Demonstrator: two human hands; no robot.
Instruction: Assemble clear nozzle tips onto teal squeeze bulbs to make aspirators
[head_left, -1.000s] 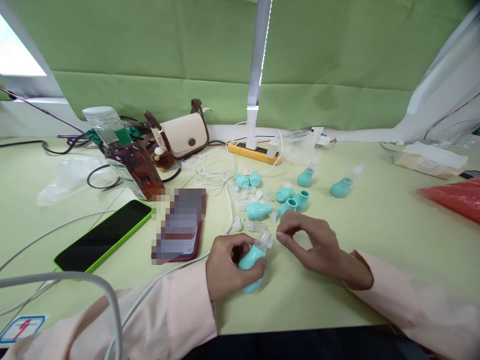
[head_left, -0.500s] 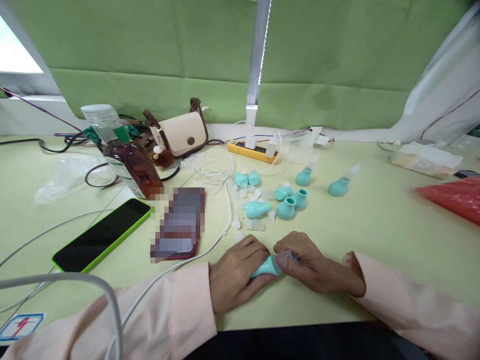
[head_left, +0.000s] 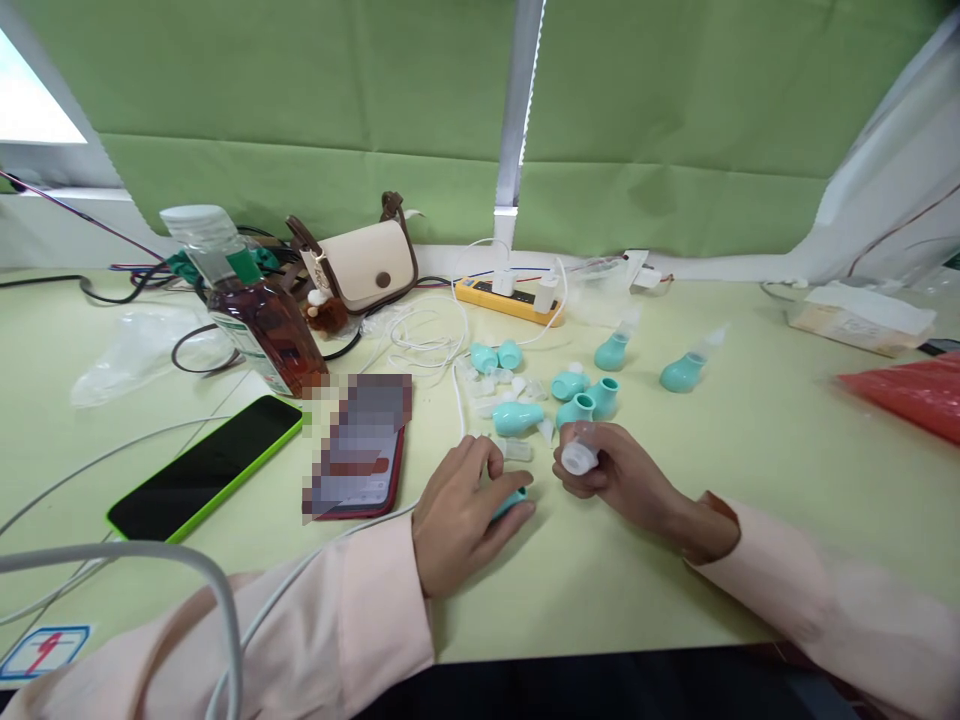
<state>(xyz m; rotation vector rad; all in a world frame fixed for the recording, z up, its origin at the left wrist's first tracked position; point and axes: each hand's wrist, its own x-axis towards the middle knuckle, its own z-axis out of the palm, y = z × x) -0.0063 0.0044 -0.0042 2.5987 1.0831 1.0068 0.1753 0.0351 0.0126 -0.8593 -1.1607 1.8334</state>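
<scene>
My left hand (head_left: 465, 520) is curled around a teal rubber bulb (head_left: 511, 500), its open mouth facing right and most of it hidden under the palm. Between the fingers of my right hand (head_left: 626, 480) is a clear plastic tube piece (head_left: 580, 457), its ringed end turned toward me. The two are apart. Just beyond my hands lie several loose teal bulbs (head_left: 517, 418) and small clear plastic parts (head_left: 515, 450). Farther right, two bulbs with clear pointed tips stand tilted, one a nasal aspirator (head_left: 684, 370), the other an aspirator (head_left: 613, 350) nearer the middle.
On the left are a green-edged phone (head_left: 206, 468), a red-cased phone (head_left: 360, 450) and a bottle (head_left: 262, 330). A handbag (head_left: 367, 268) and a yellow power strip (head_left: 487, 298) stand at the back. White cable (head_left: 431, 495) runs beside my left hand; a red bag (head_left: 911, 400) lies right.
The clear tube piece has come away from the teal bulb. My right hand has moved up and away with it, while my left hand stays low with the bulb, its fingers loosened.
</scene>
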